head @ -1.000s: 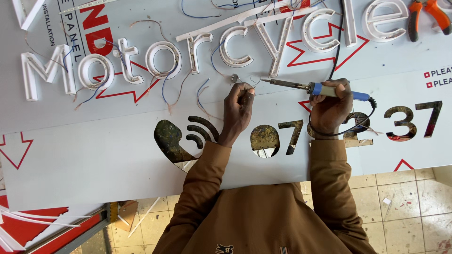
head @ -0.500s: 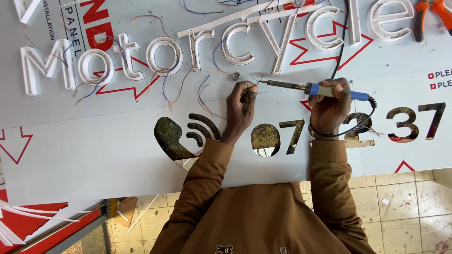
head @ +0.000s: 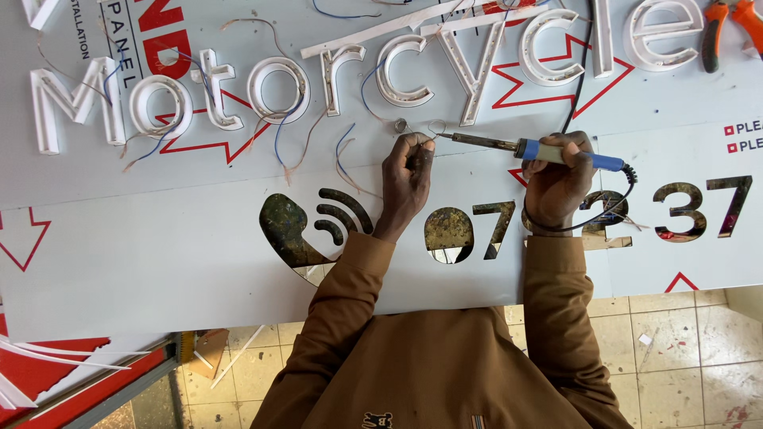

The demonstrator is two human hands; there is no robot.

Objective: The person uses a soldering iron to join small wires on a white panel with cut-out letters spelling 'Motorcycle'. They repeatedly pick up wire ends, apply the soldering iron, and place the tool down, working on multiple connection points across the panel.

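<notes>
My right hand (head: 558, 181) grips a soldering iron (head: 531, 148) by its blue handle, with the metal tip pointing left toward a thin wire loop (head: 435, 127). My left hand (head: 407, 179) pinches a strand of solder wire (head: 400, 125) close to that tip, fingers closed on it. Both hands rest on a long white sign panel (head: 159, 262) with cut-out digits and a phone symbol. White channel letters (head: 278, 87) with trailing blue and brown wires lie just beyond the hands. The iron's black cord (head: 584, 56) runs up and away.
Orange-handled pliers (head: 727, 24) lie at the top right corner. A red and white printed board (head: 48, 373) sits at the lower left, with thin white strips on it. Tiled floor (head: 683, 357) shows below the panel's near edge. Brown sleeves cover both my arms.
The view has drifted slightly. My hands stay almost in place, with the iron's tip holding close to the wire in my left fingers.
</notes>
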